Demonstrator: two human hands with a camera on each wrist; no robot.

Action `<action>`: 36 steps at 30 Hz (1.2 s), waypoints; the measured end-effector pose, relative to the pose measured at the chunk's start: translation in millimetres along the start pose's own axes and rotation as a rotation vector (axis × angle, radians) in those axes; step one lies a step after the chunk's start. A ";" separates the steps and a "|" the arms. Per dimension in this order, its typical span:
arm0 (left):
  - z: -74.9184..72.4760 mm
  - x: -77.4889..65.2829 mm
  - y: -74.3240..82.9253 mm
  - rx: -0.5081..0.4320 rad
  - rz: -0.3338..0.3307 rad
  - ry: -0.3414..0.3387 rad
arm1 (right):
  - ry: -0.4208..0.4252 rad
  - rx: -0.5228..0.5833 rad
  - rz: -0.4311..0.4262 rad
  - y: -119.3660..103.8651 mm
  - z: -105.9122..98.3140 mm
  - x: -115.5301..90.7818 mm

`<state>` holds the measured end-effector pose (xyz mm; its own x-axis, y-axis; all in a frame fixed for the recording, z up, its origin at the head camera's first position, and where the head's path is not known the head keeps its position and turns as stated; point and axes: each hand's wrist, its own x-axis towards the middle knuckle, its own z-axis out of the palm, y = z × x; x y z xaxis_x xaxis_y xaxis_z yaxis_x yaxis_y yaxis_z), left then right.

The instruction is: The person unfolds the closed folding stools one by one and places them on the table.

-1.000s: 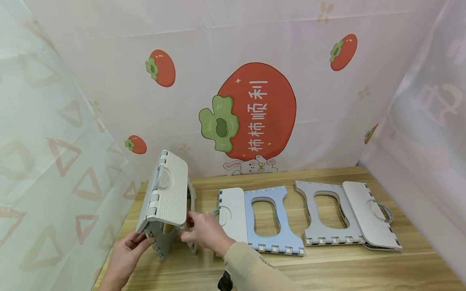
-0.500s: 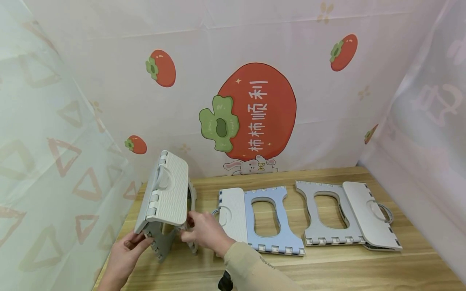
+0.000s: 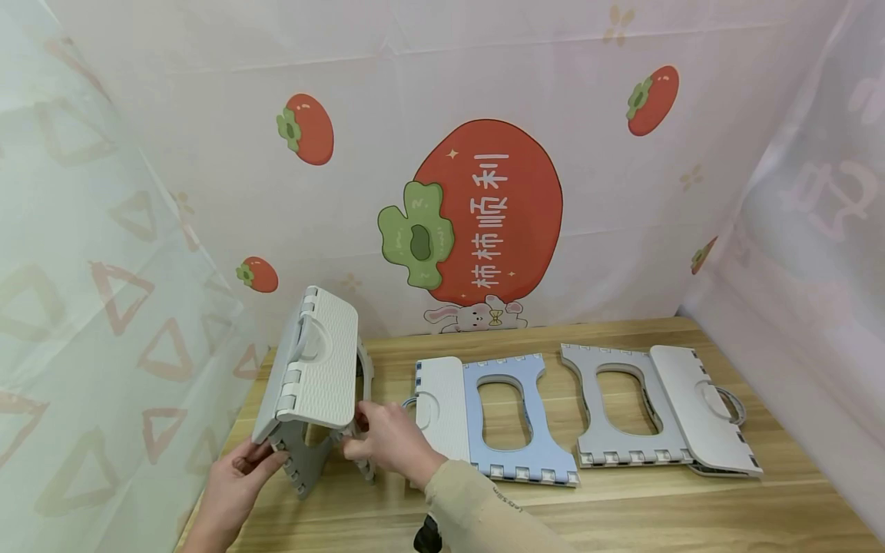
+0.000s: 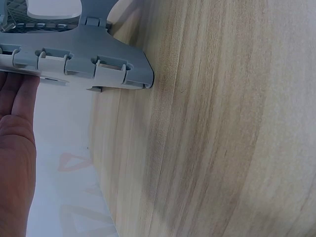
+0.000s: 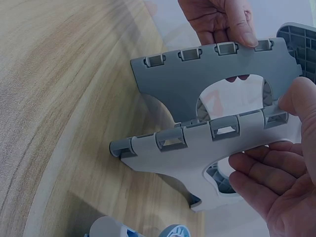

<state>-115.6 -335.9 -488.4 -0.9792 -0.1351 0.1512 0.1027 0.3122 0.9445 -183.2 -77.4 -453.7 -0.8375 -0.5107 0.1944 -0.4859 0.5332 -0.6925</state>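
A grey-and-white folding step stool (image 3: 328,372) stands half folded at the table's left, its two top panels sloping like a roof from a hinged ridge with a carry handle. My left hand (image 3: 231,484) pinches the near edge of its left leg panel, just under the top's lower corner. On the other side, my right hand (image 3: 394,442) grips the right leg panel; in the right wrist view its thumb lies on the hinged edge, with the fingers (image 5: 264,170) behind. That view shows the two leg panels (image 5: 182,81) spread apart, their feet at the wood surface.
A blue-and-white folded stool (image 3: 439,418) lies flat right of my right hand. Farther right lies a grey-and-white folded stool (image 3: 698,403) with its handle loop facing right. A printed cloth backdrop (image 3: 594,253) rises behind the wooden table (image 3: 643,507), with cloth at both sides.
The stool's left top panel has swung slightly outward to the left, and my left hand has shifted a little left with it. My right hand stays in place.
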 end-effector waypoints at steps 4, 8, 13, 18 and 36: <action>-0.9 0.5 -1.3 -0.010 -0.019 0.000 | 0.002 0.000 0.003 -0.3 -0.1 -0.1; -1.4 1.0 -2.2 -0.030 -0.018 0.001 | 0.004 -0.006 0.005 -1.1 -0.6 -0.4; -1.5 1.2 -1.0 -0.030 -0.016 0.005 | 0.006 -0.016 0.007 -1.4 -0.8 -0.2; -1.9 1.3 -0.1 -0.007 -0.027 0.009 | 0.009 -0.028 0.007 -1.2 -1.2 -0.3; -5.4 3.7 0.5 0.027 -0.081 -0.001 | 0.001 -0.024 0.011 0.6 -1.9 -0.6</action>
<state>-118.3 -341.3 -485.8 -0.9843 -0.1601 0.0739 0.0180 0.3254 0.9454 -183.5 -75.5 -452.9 -0.8431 -0.5039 0.1879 -0.4826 0.5546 -0.6779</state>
